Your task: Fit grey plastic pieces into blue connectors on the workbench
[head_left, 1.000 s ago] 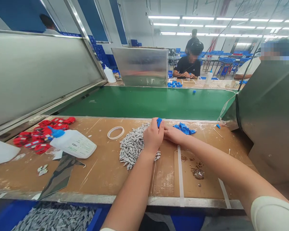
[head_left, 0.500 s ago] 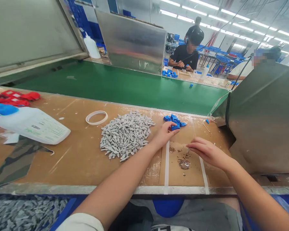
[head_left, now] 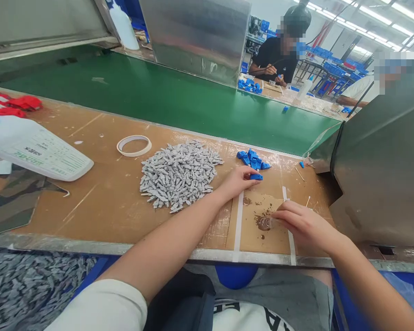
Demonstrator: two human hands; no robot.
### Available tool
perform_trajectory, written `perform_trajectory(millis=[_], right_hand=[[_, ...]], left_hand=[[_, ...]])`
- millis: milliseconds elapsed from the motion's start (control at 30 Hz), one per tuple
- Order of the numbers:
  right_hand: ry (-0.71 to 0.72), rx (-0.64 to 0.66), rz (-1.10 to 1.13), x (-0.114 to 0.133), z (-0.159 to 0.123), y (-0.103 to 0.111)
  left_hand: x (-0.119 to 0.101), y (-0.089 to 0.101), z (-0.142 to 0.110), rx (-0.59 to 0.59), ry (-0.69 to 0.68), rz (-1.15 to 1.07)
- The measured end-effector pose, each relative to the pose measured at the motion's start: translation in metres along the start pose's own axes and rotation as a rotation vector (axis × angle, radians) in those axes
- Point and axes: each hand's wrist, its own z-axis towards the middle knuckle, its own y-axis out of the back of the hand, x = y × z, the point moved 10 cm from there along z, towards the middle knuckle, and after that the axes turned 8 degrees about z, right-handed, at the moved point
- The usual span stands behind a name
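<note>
Between the thumb and fingers of my left hand (head_left: pixel 240 180) is a small blue plastic piece (head_left: pixel 256 177). Right behind it lies a small heap of blue plastic pieces (head_left: pixel 251 158). My right hand (head_left: pixel 298 220) is closed in a pinch beside a small clear round cup (head_left: pixel 264 223); whatever its fingertips hold is too small or hidden to make out. Dark brown spots surround the cup on the brown board (head_left: pixel 251 241) between two white tape strips. To the left of my left hand spreads a big pile of small grey parts (head_left: pixel 179 174).
A roll of tape (head_left: pixel 134 145), a large white bottle lying on its side (head_left: pixel 41 147) and red pieces (head_left: pixel 12 103) are on the left. Beyond the table runs a green conveyor belt (head_left: pixel 141 92). A metal panel (head_left: pixel 382 174) bounds the right. Across the belt, a co-worker (head_left: pixel 274 64) handles blue pieces.
My left hand has drawn a blue piece toward me, away from the heap. My right hand has come down to the clear cup. The head view has tilted downward.
</note>
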Motion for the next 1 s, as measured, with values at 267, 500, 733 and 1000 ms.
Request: perform_trajectory(millis=[267,500,733,1000], right_hand=[[-0.169,-0.674,0.48,-0.082,0.019,0.05],[-0.265,-0.75,0.626,-0.131,0.038,0.017],[-0.307,-0.709,0.535,-0.133,0.037,0.006],[-0.308,-0.642,0.442,-0.129,0.04,0.006]], left_hand=[[0.015,-0.004,0.001,0.039,0.101,-0.036],[0.01,-0.003,0.001,0.034,0.067,-0.014],[0.013,-0.004,0.001,0.023,0.089,0.072],[0.009,-0.004,0.001,0.028,0.064,0.107]])
